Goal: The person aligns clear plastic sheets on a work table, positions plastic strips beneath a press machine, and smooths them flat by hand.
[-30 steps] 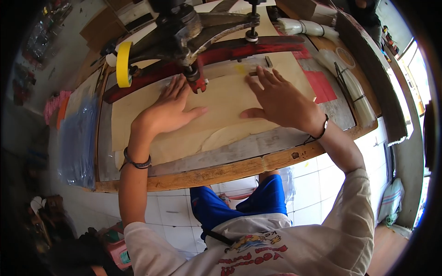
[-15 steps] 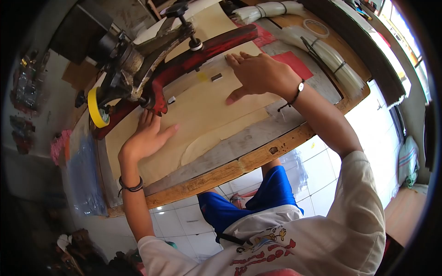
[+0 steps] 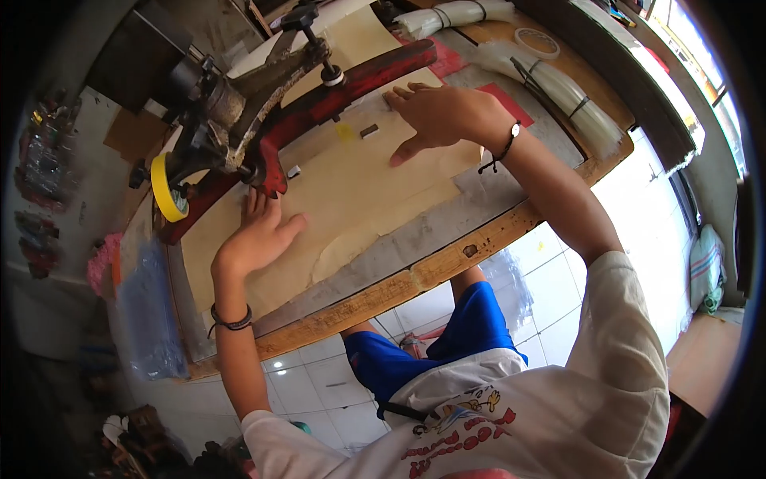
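Observation:
My left hand (image 3: 255, 239) lies open, palm down, on the left part of a tan sheet (image 3: 359, 191), its fingertips close to the tip of a red curved bar (image 3: 351, 92). Toward the right side of the sheet rests my right hand (image 3: 443, 118), also palm down with fingers spread and thumb pointing down-left. Between them, a small dark block (image 3: 369, 131) and a small whitish piece (image 3: 294, 171) lie on the sheet. Above the sheet stands a dark metal machine (image 3: 223, 104) with a yellow tape roll (image 3: 168, 187) on its left side.
Bundles of clear plastic strips (image 3: 558, 88) and a pale ring (image 3: 536, 43) lie at the back right. A red sheet (image 3: 506, 102) is beside my right hand. Clear bluish plastic (image 3: 148, 311) hangs at the left, and the wooden table edge (image 3: 415, 279) runs nearest my body.
The view has turned and shifted, so the machine appears farther left. My right hand has moved from the sheet's back middle toward its right edge; my left hand stays near the red bar's tip.

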A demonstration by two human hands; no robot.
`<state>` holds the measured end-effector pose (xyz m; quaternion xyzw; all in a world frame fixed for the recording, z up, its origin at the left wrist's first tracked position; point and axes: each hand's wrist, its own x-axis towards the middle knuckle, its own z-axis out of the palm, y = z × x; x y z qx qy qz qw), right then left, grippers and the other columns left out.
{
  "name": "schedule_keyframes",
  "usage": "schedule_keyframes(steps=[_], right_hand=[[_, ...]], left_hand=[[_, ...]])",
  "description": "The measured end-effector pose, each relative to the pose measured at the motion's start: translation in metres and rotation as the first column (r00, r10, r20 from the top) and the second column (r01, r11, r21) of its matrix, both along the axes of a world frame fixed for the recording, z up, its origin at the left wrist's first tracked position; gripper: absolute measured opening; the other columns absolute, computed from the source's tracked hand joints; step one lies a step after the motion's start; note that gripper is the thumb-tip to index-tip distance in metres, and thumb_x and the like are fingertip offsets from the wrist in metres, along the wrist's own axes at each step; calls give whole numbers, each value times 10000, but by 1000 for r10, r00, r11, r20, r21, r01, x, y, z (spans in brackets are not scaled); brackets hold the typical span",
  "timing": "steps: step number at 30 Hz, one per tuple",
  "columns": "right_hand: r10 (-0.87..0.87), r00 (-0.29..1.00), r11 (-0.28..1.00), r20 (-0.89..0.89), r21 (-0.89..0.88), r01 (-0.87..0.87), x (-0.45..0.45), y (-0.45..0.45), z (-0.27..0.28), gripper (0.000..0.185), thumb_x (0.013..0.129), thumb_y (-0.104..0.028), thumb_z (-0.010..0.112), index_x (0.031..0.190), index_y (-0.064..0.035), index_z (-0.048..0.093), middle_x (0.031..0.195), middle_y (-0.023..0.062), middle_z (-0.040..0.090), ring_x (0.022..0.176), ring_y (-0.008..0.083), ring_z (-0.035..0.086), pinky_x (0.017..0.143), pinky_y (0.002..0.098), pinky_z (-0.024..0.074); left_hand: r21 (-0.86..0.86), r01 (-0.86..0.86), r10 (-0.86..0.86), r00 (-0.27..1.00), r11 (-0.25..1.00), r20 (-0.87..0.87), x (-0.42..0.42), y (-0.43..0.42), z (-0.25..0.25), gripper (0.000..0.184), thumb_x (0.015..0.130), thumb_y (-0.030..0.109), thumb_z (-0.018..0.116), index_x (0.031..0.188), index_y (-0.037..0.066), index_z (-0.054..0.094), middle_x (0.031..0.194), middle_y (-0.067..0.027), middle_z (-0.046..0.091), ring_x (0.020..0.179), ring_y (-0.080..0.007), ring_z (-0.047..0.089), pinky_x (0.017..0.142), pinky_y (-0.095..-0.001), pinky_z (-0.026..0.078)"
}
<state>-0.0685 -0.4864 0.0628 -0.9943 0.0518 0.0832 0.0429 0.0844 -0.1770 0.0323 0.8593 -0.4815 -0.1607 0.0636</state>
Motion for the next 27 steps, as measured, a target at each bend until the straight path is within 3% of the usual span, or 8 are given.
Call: schedule_keyframes(steps=[7, 10, 12, 15, 18, 20, 24, 27], right_hand=[[-19, 999, 999, 49, 34, 17, 7, -8, -3, 1042, 856, -707, 560, 1513, 39, 250, 1546, 191, 360, 1426, 335, 348, 1137, 451, 359], [-30, 999, 998, 26, -63, 31, 9, -5, 1, 1036, 861, -704, 558, 1518, 34, 245, 1498, 213, 421, 1381, 343, 411, 1117, 467, 368], [-79, 996, 997, 43, 29, 78, 10, -10, -3, 1048, 857, -703, 563, 1518, 41, 235, 1343, 252, 552, 1268, 372, 516, 1090, 479, 381], [-51, 996, 997, 67, 61, 46, 12, -13, -3, 869, 923, -603, 545, 1500, 2, 312, 1346, 225, 559, 1272, 368, 511, 1084, 476, 390], [41, 985, 998, 167, 31, -47, 16, -26, -10, 680, 976, -478, 535, 1466, -28, 392, 1338, 198, 569, 1273, 363, 508, 1079, 475, 394], [68, 975, 996, 213, 43, -79, 24, -39, -20, 557, 999, -397, 529, 1433, -57, 449, 1336, 183, 572, 1277, 361, 502, 1073, 476, 395], [68, 978, 998, 199, -14, -67, 19, -30, -11, 469, 1006, -350, 526, 1392, -87, 494, 1347, 186, 559, 1298, 355, 488, 1066, 476, 392], [-1, 992, 1000, 126, 25, -2, 22, -27, -9, 457, 1019, -328, 501, 1418, -107, 468, 1414, 179, 508, 1346, 365, 442, 1083, 508, 369]], left_hand=[[114, -64, 60, 997, 991, 41, -7, -6, 15, 911, 969, 519, 465, 1549, -38, 37, 1624, -273, 0, 1504, -432, -50, 1219, -517, 34], [129, -57, 50, 997, 990, 54, -2, -8, 14, 929, 966, 539, 459, 1553, -29, 16, 1625, -269, -21, 1505, -427, -58, 1217, -529, 35], [156, -84, 80, 996, 984, 28, -7, -7, 14, 941, 964, 545, 461, 1555, -20, -5, 1626, -268, -32, 1506, -422, -65, 1215, -535, 35], [116, -104, 103, 995, 988, 13, -14, -11, 22, 955, 965, 535, 474, 1558, 6, -55, 1623, -273, -47, 1508, -409, -82, 1213, -540, 38], [116, -90, 82, 994, 989, 70, -9, -9, 16, 927, 963, 520, 482, 1565, 6, -1, 1625, -272, -3, 1503, -433, -24, 1230, -428, 57], [115, -87, 80, 995, 989, 65, -8, -8, 15, 923, 966, 507, 488, 1565, 7, -5, 1627, -268, -8, 1506, -424, -28, 1230, -425, 56], [96, -51, 46, 998, 994, 54, -4, -6, 11, 930, 971, 523, 480, 1557, -2, -15, 1621, -275, -9, 1508, -410, -53, 1227, -481, 35], [102, -47, 43, 998, 994, 42, 1, -4, 8, 911, 974, 508, 490, 1553, -11, 14, 1621, -269, 16, 1507, -409, -33, 1232, -447, 36]])
